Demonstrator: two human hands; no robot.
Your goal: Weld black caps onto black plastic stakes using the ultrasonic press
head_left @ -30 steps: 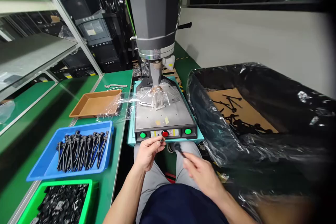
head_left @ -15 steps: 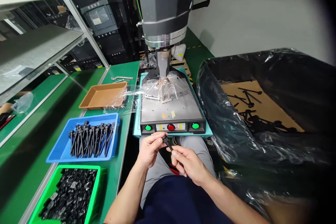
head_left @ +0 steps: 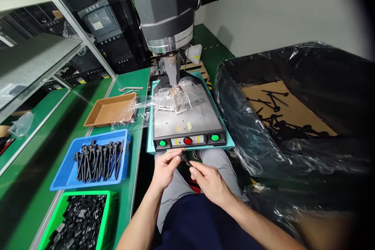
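A black plastic rod with a wider head (head_left: 184,157) is held between both hands, over my lap and just in front of the machine's button panel. My left hand (head_left: 166,167) pinches the head end with thumb and fingers. The fingers of my right hand (head_left: 207,177) are closed on the thin shaft, and its lower end is hidden in them. To the left, a blue tray (head_left: 63,172) holds many similar black rods with heads. Below it, a green bin (head_left: 106,215) is filled with small black plastic parts.
The press machine (head_left: 164,4) stands ahead, its metal plate (head_left: 193,119) partly under clear film. Green buttons (head_left: 215,137) flank a red button (head_left: 187,140). A brown tray (head_left: 102,115) and a wrench (head_left: 131,88) lie left. Right stands a black-lined box (head_left: 234,125) with rods on cardboard.
The view has tilted and shifted slightly. Both hands keep hold of the rod, and my right-hand fingers have closed more tightly together around the shaft.
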